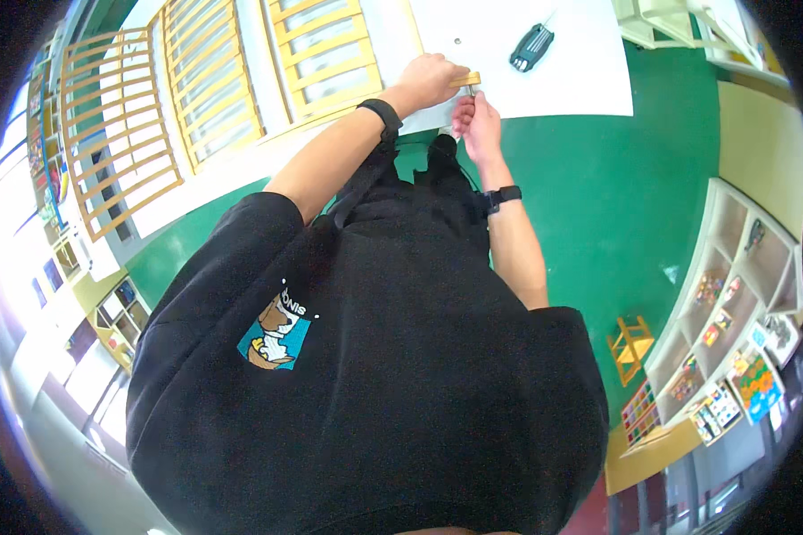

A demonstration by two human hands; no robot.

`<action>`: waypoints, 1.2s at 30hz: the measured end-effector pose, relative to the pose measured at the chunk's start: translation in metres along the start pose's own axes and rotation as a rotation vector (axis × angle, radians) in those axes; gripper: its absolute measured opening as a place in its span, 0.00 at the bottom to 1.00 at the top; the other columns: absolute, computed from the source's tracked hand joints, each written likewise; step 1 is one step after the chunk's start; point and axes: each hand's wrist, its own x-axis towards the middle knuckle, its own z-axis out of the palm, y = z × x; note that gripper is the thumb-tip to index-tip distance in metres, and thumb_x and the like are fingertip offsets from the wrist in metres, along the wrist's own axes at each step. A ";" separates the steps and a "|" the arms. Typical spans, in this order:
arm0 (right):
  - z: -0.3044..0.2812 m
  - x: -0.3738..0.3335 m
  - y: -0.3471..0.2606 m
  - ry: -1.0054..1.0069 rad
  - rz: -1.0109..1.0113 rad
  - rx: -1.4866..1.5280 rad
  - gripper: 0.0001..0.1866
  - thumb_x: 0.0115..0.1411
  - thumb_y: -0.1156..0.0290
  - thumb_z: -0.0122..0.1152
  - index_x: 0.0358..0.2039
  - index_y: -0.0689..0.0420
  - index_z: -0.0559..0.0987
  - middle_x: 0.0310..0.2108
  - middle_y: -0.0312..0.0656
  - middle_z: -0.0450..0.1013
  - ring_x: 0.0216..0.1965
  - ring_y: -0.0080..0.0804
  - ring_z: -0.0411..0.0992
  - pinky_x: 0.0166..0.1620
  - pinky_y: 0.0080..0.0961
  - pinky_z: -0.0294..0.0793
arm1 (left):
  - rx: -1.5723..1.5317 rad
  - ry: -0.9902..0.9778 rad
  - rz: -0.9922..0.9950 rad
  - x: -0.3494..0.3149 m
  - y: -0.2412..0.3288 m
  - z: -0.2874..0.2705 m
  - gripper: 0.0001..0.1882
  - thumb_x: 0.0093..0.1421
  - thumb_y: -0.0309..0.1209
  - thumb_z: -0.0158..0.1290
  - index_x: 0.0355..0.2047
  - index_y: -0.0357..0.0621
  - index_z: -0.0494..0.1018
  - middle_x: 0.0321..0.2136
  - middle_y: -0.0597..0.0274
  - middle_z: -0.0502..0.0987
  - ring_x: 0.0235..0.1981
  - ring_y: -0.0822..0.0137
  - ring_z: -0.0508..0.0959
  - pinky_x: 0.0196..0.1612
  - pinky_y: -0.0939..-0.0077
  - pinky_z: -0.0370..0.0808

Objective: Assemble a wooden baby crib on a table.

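Note:
My left hand (426, 82) is closed around a light wooden bar (466, 79) at the near edge of the white table. The end of the bar juts out past my fingers toward the right. Just below that end, my right hand (480, 127) is pinched on a thin metal piece that meets the bar; too little of it shows to tell its kind. A dark folding hex key set (532, 47) lies on the table to the right of my hands, one key swung out. Beside it is a small round metal part (457, 41).
Slatted wooden panels (214, 71) lie across the table's left side, one overhanging its edge (120, 134). The white tabletop (580, 89) ends above a green floor (597, 187). White shelves (713, 259) with toys and a small wooden stool (631, 348) stand at the right.

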 end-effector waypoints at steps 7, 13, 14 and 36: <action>-0.006 -0.001 -0.004 -0.120 0.081 -0.103 0.17 0.69 0.57 0.45 0.33 0.59 0.71 0.20 0.36 0.67 0.16 0.24 0.66 0.16 0.21 0.67 | 0.005 -0.061 -0.046 -0.002 0.009 -0.005 0.08 0.55 0.38 0.53 0.31 0.51 0.77 0.22 0.53 0.78 0.25 0.50 0.79 0.31 0.57 0.75; -0.003 0.003 0.003 0.050 -0.120 -0.198 0.21 0.69 0.54 0.42 0.33 0.60 0.71 0.19 0.36 0.67 0.14 0.24 0.65 0.15 0.21 0.65 | -0.130 -0.112 -0.132 -0.004 0.007 0.001 0.10 0.56 0.32 0.51 0.38 0.50 0.78 0.27 0.50 0.79 0.29 0.48 0.80 0.34 0.57 0.76; -0.003 0.003 0.001 0.025 -0.092 -0.174 0.20 0.69 0.55 0.42 0.34 0.60 0.71 0.20 0.36 0.68 0.16 0.24 0.66 0.16 0.22 0.66 | -0.187 -0.074 -0.143 -0.005 0.007 0.004 0.12 0.55 0.31 0.52 0.40 0.50 0.77 0.28 0.50 0.79 0.30 0.48 0.80 0.35 0.58 0.76; 0.004 0.003 0.003 0.134 -0.266 -0.307 0.22 0.70 0.55 0.40 0.33 0.61 0.71 0.16 0.35 0.66 0.12 0.21 0.63 0.13 0.19 0.62 | -0.284 -0.039 -0.126 -0.001 0.003 0.010 0.13 0.54 0.37 0.58 0.36 0.44 0.79 0.27 0.48 0.79 0.30 0.49 0.79 0.36 0.60 0.76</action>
